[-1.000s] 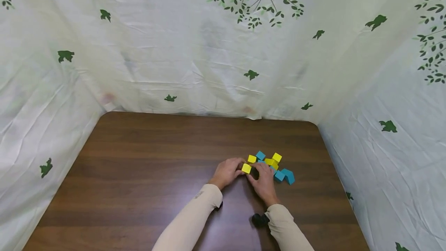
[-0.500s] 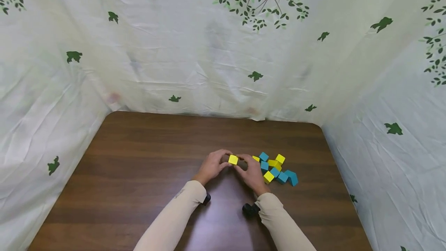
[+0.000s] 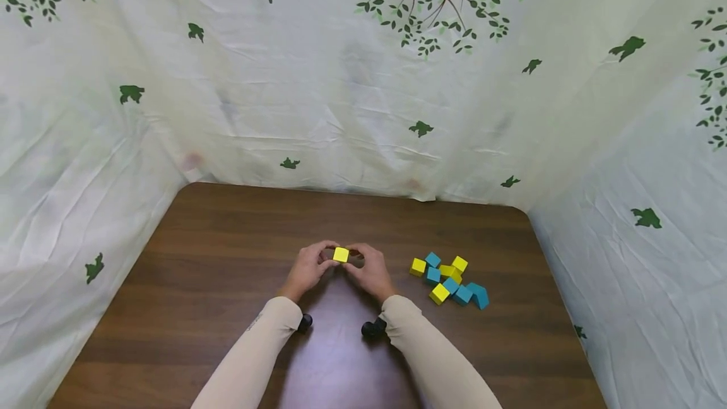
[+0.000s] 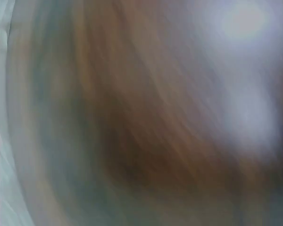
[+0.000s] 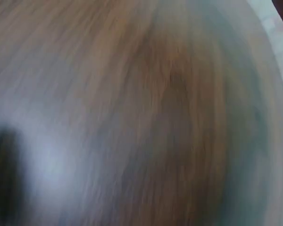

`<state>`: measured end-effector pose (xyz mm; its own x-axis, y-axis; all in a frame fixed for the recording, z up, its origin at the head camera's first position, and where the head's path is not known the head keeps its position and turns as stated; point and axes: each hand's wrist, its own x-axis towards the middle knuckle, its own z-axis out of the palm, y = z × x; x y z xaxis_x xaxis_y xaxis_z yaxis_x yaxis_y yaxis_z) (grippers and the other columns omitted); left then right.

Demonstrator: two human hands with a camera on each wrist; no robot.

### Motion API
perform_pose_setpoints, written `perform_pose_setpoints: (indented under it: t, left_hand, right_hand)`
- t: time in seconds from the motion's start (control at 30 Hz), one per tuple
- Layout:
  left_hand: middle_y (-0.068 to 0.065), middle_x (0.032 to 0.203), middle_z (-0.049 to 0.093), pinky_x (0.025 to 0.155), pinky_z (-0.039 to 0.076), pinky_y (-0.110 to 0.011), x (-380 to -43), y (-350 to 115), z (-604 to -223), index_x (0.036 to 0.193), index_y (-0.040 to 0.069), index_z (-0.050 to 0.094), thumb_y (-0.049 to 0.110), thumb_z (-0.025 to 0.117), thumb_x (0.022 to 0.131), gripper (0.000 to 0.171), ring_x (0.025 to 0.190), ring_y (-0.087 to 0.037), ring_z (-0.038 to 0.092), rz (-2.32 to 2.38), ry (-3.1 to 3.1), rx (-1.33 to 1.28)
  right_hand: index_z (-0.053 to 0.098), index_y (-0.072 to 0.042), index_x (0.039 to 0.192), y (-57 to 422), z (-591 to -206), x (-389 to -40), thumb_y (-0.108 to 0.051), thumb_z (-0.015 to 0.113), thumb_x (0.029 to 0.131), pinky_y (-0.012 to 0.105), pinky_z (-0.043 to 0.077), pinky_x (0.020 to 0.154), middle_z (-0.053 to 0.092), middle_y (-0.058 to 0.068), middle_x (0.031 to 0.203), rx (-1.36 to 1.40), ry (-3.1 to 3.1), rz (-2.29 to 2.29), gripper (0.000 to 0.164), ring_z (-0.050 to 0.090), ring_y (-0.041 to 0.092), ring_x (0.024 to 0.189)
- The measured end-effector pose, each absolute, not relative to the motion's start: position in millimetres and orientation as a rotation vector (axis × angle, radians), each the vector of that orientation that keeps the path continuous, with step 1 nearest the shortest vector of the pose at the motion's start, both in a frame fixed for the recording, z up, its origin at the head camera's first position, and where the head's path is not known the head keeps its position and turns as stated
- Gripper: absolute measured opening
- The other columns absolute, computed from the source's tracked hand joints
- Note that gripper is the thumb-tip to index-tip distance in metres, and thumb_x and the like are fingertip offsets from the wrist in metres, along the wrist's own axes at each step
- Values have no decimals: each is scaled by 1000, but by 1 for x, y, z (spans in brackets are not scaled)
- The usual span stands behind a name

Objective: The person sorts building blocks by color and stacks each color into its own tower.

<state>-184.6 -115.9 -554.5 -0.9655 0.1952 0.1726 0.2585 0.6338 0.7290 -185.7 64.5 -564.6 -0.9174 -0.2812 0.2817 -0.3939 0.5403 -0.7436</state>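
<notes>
In the head view, a yellow block is held between both hands over the middle of the table. My left hand grips it from the left with bent fingers and thumb. From the other side my right hand does the same, its thumb nearer me than its fingers. Whether anything lies under the block is hidden. Both wrist views are heavily blurred and show neither hand nor block clearly.
To the right of the hands lies a loose cluster of blue blocks and yellow blocks. They lie on a brown wooden table. A white curtain with printed leaves surrounds its back and sides.
Both hands have moved left together with the yellow block, away from the cluster. The blocks that they partly covered now show fully. The head view has shifted slightly.
</notes>
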Motion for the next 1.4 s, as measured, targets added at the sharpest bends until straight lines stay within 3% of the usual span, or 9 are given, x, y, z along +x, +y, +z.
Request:
perform_pose_setpoints:
  t: [0.53,0.87,1.4]
  left_hand:
    - [-2,73,52,66,37,-33,-171,-177,-584,108,7,68,7,79,78,33,71,-19,45,-1343,-2793,-166]
    - [-10,93,63,75,45,-33,-174,-176,-595,111,4,69,9,79,79,35,83,-21,54,-1515,-2779,-29]
    - [-8,90,61,78,44,-37,-170,-183,-591,114,8,71,8,79,78,36,85,-23,54,-1469,-2810,3]
  right_hand:
    - [70,-7,107,-4,-584,-181,-11,79,80,30,50,83,70,4,101,474,-2794,1367,29,64,17,94]
    - [69,-5,108,-4,-590,-179,-8,79,79,32,51,80,70,6,100,386,-2742,1487,31,64,19,91]
    - [69,-3,113,3,-593,-177,-5,78,79,33,50,86,69,8,107,422,-2719,1692,35,62,23,96]
